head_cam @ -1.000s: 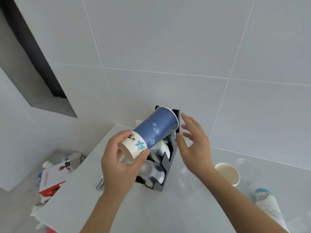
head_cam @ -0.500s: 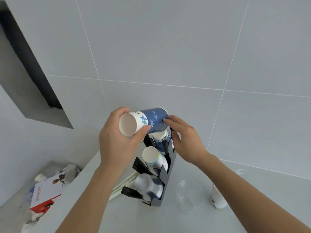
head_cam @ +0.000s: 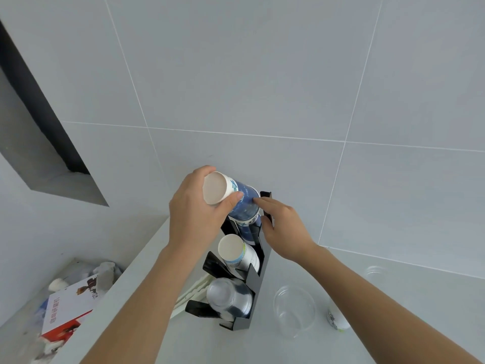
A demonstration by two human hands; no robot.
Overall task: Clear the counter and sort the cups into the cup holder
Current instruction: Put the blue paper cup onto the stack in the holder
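Observation:
A black cup holder (head_cam: 258, 279) stands upright on the grey counter (head_cam: 147, 321) against the tiled wall. My left hand (head_cam: 194, 214) is shut on a blue and white paper cup (head_cam: 236, 198), mouth down over the blue cups stacked in the holder's top slot. My right hand (head_cam: 280, 227) rests against the holder's top right edge, fingertips touching the blue cup. The middle slot holds white paper cups (head_cam: 237, 254). The bottom slot holds clear plastic cups (head_cam: 228, 298).
A clear plastic cup (head_cam: 294, 311) stands on the counter right of the holder, a second clear cup (head_cam: 376, 271) farther back. A white paper cup (head_cam: 337, 319) peeks from under my right forearm. Left of the counter, lower down, lie a red and white box (head_cam: 68, 311) and clutter.
My left hand has tipped the blue cup from near level to mouth down and brought it onto the top stack. My right hand has stayed at the holder's top.

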